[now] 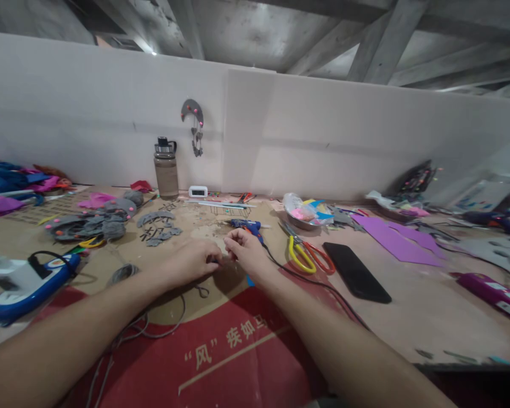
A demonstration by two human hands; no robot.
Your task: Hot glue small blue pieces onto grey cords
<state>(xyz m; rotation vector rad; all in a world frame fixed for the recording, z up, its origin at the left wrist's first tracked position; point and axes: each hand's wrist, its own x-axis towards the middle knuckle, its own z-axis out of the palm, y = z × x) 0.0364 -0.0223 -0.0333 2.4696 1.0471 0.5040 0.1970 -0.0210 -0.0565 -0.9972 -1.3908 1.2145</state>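
Note:
My left hand (198, 258) and my right hand (247, 252) are close together above the cardboard-covered table, fingers pinched. Whatever is between the fingertips is too small or hidden to make out. Grey cord (182, 317) trails in loops beneath my left forearm, beside a small grey coil (124, 273). Just beyond my right hand lies a blue glue gun (250, 225), its black cable running past my right forearm. Scissors (304, 254) with yellow and red handles lie to the right of that hand. Grey felt cutouts (164, 233) lie beyond my left hand.
A black phone (357, 272) and purple sheets (402, 243) lie on the right. To the left are a blue power strip (38, 292) and grey felt pieces with pink balls (89, 220). A bottle (166, 173), a small digital clock (198, 192) and a bowl (308, 222) stand along the back.

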